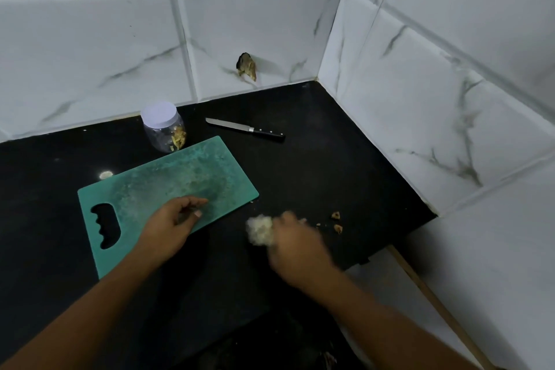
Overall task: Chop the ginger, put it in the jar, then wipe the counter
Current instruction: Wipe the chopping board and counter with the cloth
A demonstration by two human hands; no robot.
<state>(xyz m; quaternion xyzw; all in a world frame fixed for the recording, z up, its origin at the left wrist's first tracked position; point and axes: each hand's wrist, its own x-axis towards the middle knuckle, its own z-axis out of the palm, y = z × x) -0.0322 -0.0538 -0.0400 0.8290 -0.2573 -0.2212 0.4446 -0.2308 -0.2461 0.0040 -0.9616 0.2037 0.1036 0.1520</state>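
1. Jar [163, 128]: clear plastic, upright at the back of the bench [315, 159], near the tiled wall. The white lid [158, 112] is on it.
2. Jar contents: a small heap of chopped ginger [178, 137], low down on the jar's right side. The rest of the jar looks empty.
3. Ginger scraps [336, 221]: a few loose bits on the bench just right of the right hand, off the board.
4. Cutting board [168, 189]: green and flat on the bench, with no ginger on it. Its long axis runs diagonally, with the grip cutout at the near-left end and the far-right corner just in front of the jar.
5. Knife [246, 128]: flat on the bench, right of the jar and behind the board. Its long axis runs roughly left-right, tip pointing left toward the jar, black handle to the right. Neither hand touches it.
6. Left hand [171, 225]: rests on the board near its front long edge. Its fingers [195, 203] are loosely curled with the tips on the board surface, gripping nothing.
7. Right hand [295, 245]: motion-blurred, on the bench right of the board. Its fingers are clamped round a pale wad [259, 230], which sticks out on the hand's left side. Cannot tell if it is cloth or scrubber.
8. Wall: a broken hole [247, 67] in one tile, above the bench.
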